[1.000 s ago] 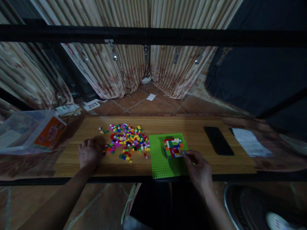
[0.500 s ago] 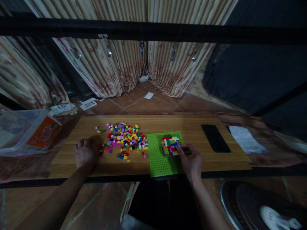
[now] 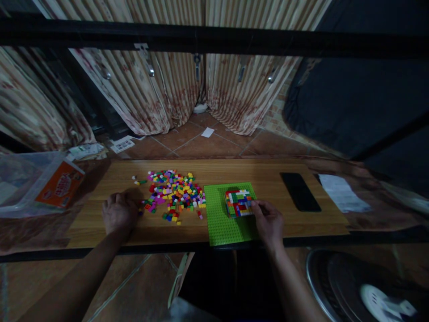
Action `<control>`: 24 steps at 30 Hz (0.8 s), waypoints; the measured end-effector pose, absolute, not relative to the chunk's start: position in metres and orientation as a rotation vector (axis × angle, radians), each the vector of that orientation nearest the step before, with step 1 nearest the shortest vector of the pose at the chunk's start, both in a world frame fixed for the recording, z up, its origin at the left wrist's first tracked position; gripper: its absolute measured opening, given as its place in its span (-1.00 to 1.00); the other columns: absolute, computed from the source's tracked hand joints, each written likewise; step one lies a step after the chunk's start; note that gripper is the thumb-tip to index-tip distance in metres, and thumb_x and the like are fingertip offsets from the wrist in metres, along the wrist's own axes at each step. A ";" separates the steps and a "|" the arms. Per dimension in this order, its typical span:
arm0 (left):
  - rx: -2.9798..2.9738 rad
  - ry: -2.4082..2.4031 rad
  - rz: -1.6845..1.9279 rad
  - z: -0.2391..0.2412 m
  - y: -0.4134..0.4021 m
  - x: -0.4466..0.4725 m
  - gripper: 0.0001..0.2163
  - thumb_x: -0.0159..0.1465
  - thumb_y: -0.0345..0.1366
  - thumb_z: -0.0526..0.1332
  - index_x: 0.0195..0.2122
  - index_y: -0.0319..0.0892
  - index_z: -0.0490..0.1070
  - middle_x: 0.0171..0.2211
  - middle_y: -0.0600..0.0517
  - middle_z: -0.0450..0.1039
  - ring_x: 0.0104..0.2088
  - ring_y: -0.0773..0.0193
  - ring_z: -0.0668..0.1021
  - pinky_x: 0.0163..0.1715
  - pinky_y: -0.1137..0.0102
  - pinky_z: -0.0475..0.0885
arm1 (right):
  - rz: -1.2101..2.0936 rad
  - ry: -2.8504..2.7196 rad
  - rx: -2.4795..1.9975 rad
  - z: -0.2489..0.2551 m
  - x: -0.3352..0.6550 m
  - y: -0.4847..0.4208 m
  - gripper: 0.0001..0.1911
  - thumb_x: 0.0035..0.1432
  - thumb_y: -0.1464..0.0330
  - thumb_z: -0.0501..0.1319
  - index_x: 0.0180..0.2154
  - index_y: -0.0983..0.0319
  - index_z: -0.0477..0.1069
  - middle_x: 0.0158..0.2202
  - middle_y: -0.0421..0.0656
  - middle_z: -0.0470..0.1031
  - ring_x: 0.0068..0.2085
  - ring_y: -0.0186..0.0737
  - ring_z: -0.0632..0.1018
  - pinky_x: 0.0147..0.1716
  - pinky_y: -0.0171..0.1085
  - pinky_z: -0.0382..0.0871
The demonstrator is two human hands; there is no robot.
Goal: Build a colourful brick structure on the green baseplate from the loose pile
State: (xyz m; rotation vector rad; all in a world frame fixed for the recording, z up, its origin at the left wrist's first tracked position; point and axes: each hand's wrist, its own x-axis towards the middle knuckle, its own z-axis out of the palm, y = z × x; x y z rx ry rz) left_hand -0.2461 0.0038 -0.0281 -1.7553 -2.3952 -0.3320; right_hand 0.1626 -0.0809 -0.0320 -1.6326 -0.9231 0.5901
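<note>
On the green studded baseplate (image 3: pixel 223 230) stands a low, roughly square build of multicoloured toy bricks (image 3: pixel 238 204). My right hand (image 3: pixel 270 223) is at the build's right edge, thumb and forefinger pinched together; anything between them is too small to make out. Left of the baseplate lies a loose pile of small toy bricks (image 3: pixel 179 192) in many colours. My left hand (image 3: pixel 119 213) rests on the table just left of this pile, its fingers curled under and their tips hidden.
A black phone (image 3: pixel 300 192) lies on the wooden table (image 3: pixel 264 176) at the right. White paper (image 3: pixel 343 193) is beyond the table's right end. At the left stands a clear plastic box (image 3: pixel 30 179) with an orange label. A dark bar (image 3: pixel 214 40) crosses above.
My right fingertips have shifted slightly right, from over the build's top to its right edge. My left hand stays in place. The whole view has moved a little.
</note>
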 end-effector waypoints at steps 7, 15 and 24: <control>-1.775 -2.334 -0.309 -0.032 0.005 -0.250 -0.62 0.29 -0.28 -0.08 -0.02 -0.35 0.39 -0.07 -0.25 0.40 -0.06 -0.05 0.38 -0.04 0.18 0.27 | 0.717 -0.722 -1.574 -0.028 0.164 -0.068 -0.64 -0.24 0.12 0.41 -0.48 0.26 0.49 -0.52 -0.16 0.54 -0.47 -0.23 0.51 -0.44 -0.25 0.40; -1.789 -2.328 -0.301 -0.033 0.005 -0.250 -0.63 0.29 -0.29 -0.06 -0.02 -0.36 0.39 -0.05 -0.26 0.39 -0.04 -0.03 0.37 -0.02 0.19 0.26 | 0.882 -0.623 -1.536 -0.024 0.170 -0.059 -0.60 -0.43 0.14 0.48 -0.54 0.23 0.47 -0.56 -0.20 0.52 -0.52 -0.23 0.50 -0.45 -0.21 0.40; -1.800 -2.348 -0.337 -0.027 0.003 -0.247 -0.62 0.29 -0.29 -0.08 -0.03 -0.37 0.38 -0.07 -0.28 0.39 -0.07 -0.05 0.37 -0.04 0.15 0.26 | 0.894 -0.704 -1.536 -0.020 0.174 -0.065 -0.56 -0.44 0.10 0.48 -0.55 0.25 0.46 -0.58 -0.22 0.49 -0.52 -0.27 0.46 -0.47 -0.26 0.32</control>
